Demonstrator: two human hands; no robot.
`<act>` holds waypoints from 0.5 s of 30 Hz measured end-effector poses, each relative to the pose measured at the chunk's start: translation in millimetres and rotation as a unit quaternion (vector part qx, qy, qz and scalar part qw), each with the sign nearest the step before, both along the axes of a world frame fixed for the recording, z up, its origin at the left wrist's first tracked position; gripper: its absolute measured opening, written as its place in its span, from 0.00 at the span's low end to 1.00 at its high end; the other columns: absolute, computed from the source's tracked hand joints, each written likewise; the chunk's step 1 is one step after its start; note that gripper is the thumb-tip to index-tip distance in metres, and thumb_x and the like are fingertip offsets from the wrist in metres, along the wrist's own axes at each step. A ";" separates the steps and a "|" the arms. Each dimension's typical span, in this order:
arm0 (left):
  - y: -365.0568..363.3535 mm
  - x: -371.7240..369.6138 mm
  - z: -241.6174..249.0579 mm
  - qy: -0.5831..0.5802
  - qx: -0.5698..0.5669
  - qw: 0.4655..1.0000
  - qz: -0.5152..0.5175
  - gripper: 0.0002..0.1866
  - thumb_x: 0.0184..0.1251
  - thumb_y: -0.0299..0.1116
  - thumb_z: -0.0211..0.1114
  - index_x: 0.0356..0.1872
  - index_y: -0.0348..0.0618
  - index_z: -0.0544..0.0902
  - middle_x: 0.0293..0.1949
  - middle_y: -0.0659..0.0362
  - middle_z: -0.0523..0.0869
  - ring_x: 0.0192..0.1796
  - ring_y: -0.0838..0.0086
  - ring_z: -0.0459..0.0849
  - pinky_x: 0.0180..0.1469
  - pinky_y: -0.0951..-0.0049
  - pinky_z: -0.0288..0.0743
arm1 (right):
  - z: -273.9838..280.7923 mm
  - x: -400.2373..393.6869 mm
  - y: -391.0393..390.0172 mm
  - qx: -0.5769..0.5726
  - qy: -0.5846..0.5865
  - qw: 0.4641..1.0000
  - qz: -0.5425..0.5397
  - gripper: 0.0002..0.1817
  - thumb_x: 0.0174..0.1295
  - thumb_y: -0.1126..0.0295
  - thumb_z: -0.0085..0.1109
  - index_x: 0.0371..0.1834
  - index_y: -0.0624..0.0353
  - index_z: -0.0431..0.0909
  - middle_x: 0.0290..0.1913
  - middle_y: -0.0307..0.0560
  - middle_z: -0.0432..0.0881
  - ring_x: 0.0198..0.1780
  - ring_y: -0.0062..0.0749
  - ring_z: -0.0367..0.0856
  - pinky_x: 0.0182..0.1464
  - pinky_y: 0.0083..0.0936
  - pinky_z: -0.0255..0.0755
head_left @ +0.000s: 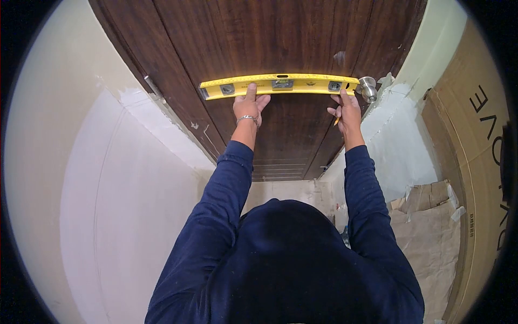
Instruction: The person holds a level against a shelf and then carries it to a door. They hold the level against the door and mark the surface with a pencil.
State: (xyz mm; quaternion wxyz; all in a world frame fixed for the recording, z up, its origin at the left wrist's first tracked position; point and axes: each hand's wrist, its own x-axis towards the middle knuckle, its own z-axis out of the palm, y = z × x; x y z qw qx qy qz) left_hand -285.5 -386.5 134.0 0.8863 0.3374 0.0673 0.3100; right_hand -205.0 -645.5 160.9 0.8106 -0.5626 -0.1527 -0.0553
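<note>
A yellow spirit level (pixel 318 85) lies across the dark brown wooden door (pixel 291 127), roughly level with the round metal door knob (pixel 368 89). Its right end comes close to the knob. My left hand (pixel 250 105) grips the level left of its middle, thumb over the front face and fingers beneath. Near the right end, my right hand (pixel 347 109) holds the level with its thumb on the lower part. A short orange pencil (pixel 337 121) also sticks out from the fingers of that hand. A metal bracelet (pixel 248 119) circles my left wrist.
A metal hinge (pixel 154 86) shows on the door's left edge. White patched walls (pixel 129 178) stand on both sides. Large cardboard (pixel 475 162) with printed letters leans at the right, near torn brown paper (pixel 426 232). Pale floor (pixel 280 190) shows below the door.
</note>
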 end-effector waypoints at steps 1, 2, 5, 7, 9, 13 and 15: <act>0.0 -0.7 0.9 0.002 0.001 1.000 0.002 0.19 0.68 0.37 0.64 0.49 0.32 0.71 0.40 0.47 0.82 0.37 0.61 0.86 0.37 0.68 0.88 | 0.1 -0.2 0.2 -0.002 -0.001 1.000 -0.001 0.20 0.69 0.57 0.55 0.49 0.66 0.69 0.45 0.60 0.80 0.15 0.14 0.63 0.29 0.25 0.81; 0.0 -1.3 1.8 0.003 0.002 1.000 0.001 0.19 0.68 0.37 0.64 0.49 0.32 0.71 0.40 0.47 0.82 0.37 0.61 0.86 0.37 0.68 0.88 | -0.2 -0.4 0.3 -0.004 -0.002 1.000 -0.002 0.20 0.69 0.57 0.55 0.48 0.66 0.69 0.45 0.60 0.80 0.15 0.14 0.63 0.29 0.25 0.81; 0.5 -2.8 2.4 0.012 0.007 1.000 0.000 0.20 0.69 0.37 0.64 0.50 0.32 0.71 0.41 0.47 0.82 0.38 0.61 0.86 0.37 0.69 0.88 | 0.3 -1.4 1.1 -0.008 -0.004 1.000 -0.009 0.21 0.69 0.56 0.54 0.48 0.66 0.69 0.45 0.60 0.80 0.15 0.14 0.63 0.29 0.25 0.81; 0.9 -2.5 3.0 0.004 0.014 1.000 0.001 0.19 0.69 0.37 0.63 0.50 0.32 0.71 0.41 0.46 0.82 0.38 0.61 0.86 0.37 0.69 0.88 | 0.2 -1.6 0.7 -0.009 0.000 1.000 -0.007 0.21 0.69 0.56 0.54 0.49 0.67 0.69 0.46 0.60 0.80 0.15 0.14 0.63 0.29 0.26 0.81; 1.7 -2.1 3.4 0.006 0.013 1.000 -0.003 0.19 0.69 0.37 0.63 0.50 0.32 0.71 0.41 0.46 0.82 0.38 0.62 0.86 0.37 0.69 0.88 | 0.9 -1.4 0.3 -0.009 0.004 1.000 -0.006 0.21 0.69 0.56 0.54 0.49 0.67 0.69 0.46 0.60 0.80 0.15 0.14 0.63 0.29 0.26 0.81; 2.8 -0.8 4.3 0.016 0.009 1.000 -0.006 0.19 0.70 0.36 0.62 0.51 0.32 0.70 0.42 0.47 0.82 0.38 0.61 0.86 0.37 0.68 0.88 | 1.3 -0.1 -0.1 -0.006 0.006 1.000 -0.002 0.21 0.69 0.56 0.55 0.48 0.66 0.69 0.46 0.60 0.79 0.16 0.14 0.64 0.30 0.26 0.81; 2.8 -1.7 5.3 0.016 0.010 1.000 -0.008 0.19 0.70 0.36 0.62 0.52 0.32 0.70 0.42 0.47 0.82 0.38 0.61 0.86 0.38 0.67 0.88 | 3.0 -1.4 1.5 -0.004 0.007 1.000 -0.003 0.21 0.69 0.56 0.55 0.48 0.66 0.70 0.46 0.60 0.79 0.16 0.15 0.64 0.30 0.26 0.81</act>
